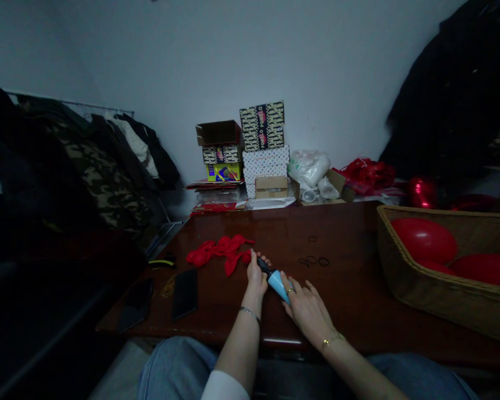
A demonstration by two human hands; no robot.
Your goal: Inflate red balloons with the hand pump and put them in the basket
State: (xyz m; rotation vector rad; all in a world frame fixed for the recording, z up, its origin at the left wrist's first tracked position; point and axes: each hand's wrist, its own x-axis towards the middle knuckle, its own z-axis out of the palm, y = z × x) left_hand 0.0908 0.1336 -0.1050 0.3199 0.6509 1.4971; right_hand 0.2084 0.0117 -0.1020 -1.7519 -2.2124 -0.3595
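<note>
A hand balloon pump (280,285) with a light blue barrel and a black nozzle end slants between my two hands over the table. My left hand (256,271) is closed around the black nozzle end. A bit of red balloon (246,257) shows right beside its fingers; whether it sits on the nozzle is hidden. My right hand (309,305) grips the blue barrel from above, fingers partly stretched along it. Just left of my left hand lies a loose pile of uninflated red balloons (210,253) on the dark wooden table (341,311).
A wicker basket (441,303) with inflated red balloons (425,240) stands at the right. Several black rings (324,261) lie mid-table. At the left are two dark flat devices (185,294), yellow bands (168,286) and a yellow-black tool (162,263). Stacked boxes (266,166) line the wall.
</note>
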